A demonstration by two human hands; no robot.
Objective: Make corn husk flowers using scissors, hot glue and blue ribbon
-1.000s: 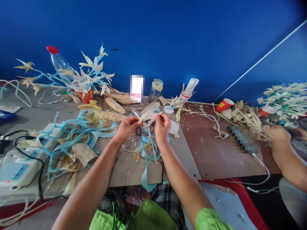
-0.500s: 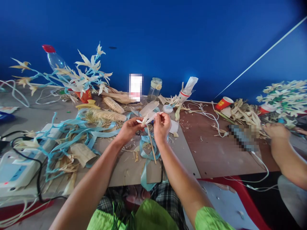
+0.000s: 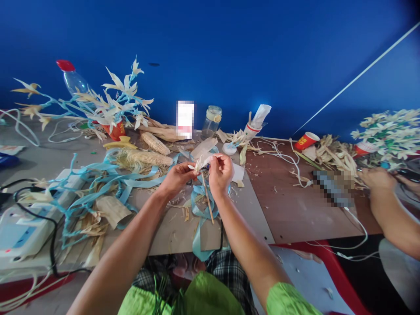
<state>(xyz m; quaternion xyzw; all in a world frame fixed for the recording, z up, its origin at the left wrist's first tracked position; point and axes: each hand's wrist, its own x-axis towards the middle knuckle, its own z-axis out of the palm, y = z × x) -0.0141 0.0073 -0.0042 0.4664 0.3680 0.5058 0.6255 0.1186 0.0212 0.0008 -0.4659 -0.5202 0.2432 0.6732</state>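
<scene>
My left hand (image 3: pixel 175 178) and my right hand (image 3: pixel 220 173) are raised close together over the table, both pinching a small pale husk flower (image 3: pixel 199 164) at its base. A thin wooden stick (image 3: pixel 208 199) hangs down from the flower between my hands. Light blue ribbon (image 3: pixel 201 205) lies looped on the table right under them. Pale husk pieces (image 3: pixel 204 148) lie just behind the flower.
Corn cobs (image 3: pixel 153 151), a husk-flower spray in a red cup (image 3: pixel 113 107), a plastic bottle (image 3: pixel 72 78), a glass jar (image 3: pixel 211 122) and cups (image 3: pixel 306 141) stand behind. A white device with black cables (image 3: pixel 22 225) sits left. Another person's hand (image 3: pixel 377 181) works at right.
My hands have closed in slightly on the flower, and the husk petals are bunched tighter than a second ago. The view has shifted a little.
</scene>
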